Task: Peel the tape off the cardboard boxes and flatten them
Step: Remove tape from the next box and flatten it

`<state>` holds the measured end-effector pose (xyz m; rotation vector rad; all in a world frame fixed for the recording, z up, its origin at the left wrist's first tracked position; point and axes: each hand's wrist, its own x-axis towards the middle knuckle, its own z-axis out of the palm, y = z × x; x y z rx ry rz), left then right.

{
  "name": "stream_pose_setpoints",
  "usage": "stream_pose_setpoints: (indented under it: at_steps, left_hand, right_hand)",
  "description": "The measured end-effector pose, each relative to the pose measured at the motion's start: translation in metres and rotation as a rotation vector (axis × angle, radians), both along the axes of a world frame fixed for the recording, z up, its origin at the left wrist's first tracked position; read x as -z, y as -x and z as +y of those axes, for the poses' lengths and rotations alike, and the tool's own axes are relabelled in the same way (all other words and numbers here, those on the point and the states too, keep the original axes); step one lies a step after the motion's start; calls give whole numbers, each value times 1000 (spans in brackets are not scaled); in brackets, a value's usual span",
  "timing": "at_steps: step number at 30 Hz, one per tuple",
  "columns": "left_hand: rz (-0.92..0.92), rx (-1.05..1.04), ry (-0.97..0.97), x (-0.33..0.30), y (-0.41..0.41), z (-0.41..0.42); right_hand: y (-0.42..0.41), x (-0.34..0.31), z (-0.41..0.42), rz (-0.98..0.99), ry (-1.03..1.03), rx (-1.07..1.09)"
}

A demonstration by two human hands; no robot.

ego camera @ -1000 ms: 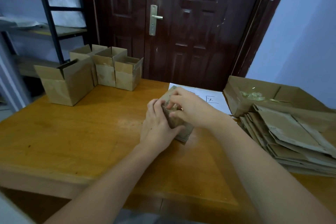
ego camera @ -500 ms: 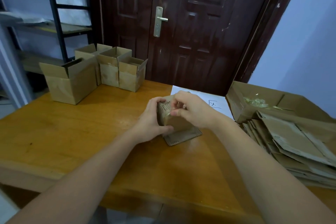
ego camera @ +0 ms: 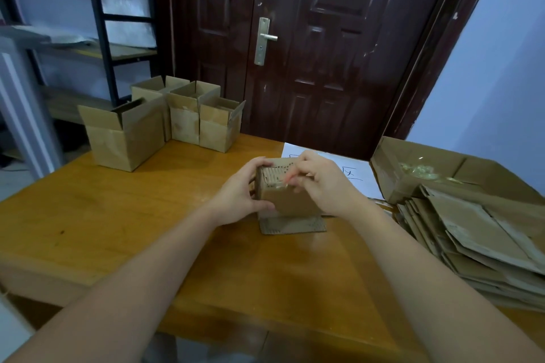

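A small cardboard box [ego camera: 287, 200] stands on the wooden table [ego camera: 88, 215] in the middle, one flap lying flat in front of it. My left hand [ego camera: 239, 194] grips its left side. My right hand [ego camera: 321, 183] rests on its right top, thumb and forefinger pinching the clear tape [ego camera: 280, 184] along the box's upper edge. Several open boxes [ego camera: 126, 138] stand at the table's far left. A stack of flattened boxes [ego camera: 477, 242] lies at the right.
A large open cardboard carton [ego camera: 413, 168] holding crumpled tape sits at the far right behind the stack. A white paper sheet [ego camera: 354, 174] lies under my right hand. A dark door and a metal shelf stand behind the table.
The box has been raised from lying tilted to standing upright with a flap spread on the table. My right hand's fingers moved to the tape at its top edge.
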<state>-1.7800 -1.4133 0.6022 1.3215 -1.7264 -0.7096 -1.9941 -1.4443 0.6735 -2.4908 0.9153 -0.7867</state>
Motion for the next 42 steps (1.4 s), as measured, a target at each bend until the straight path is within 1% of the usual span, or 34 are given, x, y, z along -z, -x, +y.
stream_pose_setpoints:
  at_steps: [2,4,6,7,8,10,11,12,13,19,22,24,26,28,30,32,35,39,40,42]
  left_hand:
    - [-7,28,-45,-5,-2,-1]
    - [-23,33,-63,-7,-2,-4]
    - [-41,28,-60,-7,0,-4]
    - [-47,24,-60,-7,0,-4]
    - [-50,20,-63,-7,0,-3]
    - [-41,5,-76,-8,-2,-2]
    - [-34,-2,-84,-9,-2,-1]
    - [-34,-2,-90,-10,-2,-1]
    - [-37,1,-96,-11,-2,-1]
    - [-108,-24,-84,-14,5,-2]
    - [-110,-31,-81,-14,5,-1]
    - [-123,-45,-76,-15,6,1]
    - [-138,-61,-81,-16,7,2]
    - [-164,-66,-77,-17,6,2]
    - [-250,-91,-54,-19,10,2]
    - [-341,-182,-11,-22,20,2]
    - [-385,-327,59,-25,36,-2]
    - [-429,-330,126,-22,42,-4]
    - [-442,-333,134,-22,43,-4]
    - [-459,-333,151,-22,44,-3]
  right_hand:
    - [4,-1,0,-46,-77,41]
    - [5,-1,-2,-14,-82,45]
    - [0,-1,-2,44,-132,62]
    - [-2,-2,-1,43,-163,86]
    - [-4,-3,-1,-3,-203,111]
    - [-2,-8,0,-226,-314,170]
    - [3,-10,-2,-314,-334,211]
    - [8,-12,-5,-348,-318,245]
    - [13,-12,-7,-322,-281,277]
    - [10,-3,-12,73,100,421]
    - [6,-1,-15,125,198,447]
    - [5,0,-17,157,217,449]
    - [3,-1,-20,206,189,460]
    - [4,-7,-22,159,31,458]
    - [5,-15,-24,64,-133,436]
    - [6,-20,-25,57,-167,423]
    - [8,-21,-29,94,-131,459]
    - [4,-10,-38,149,-53,545]
    - [0,-8,-37,192,-7,553]
    - [-4,-5,-37,363,130,524]
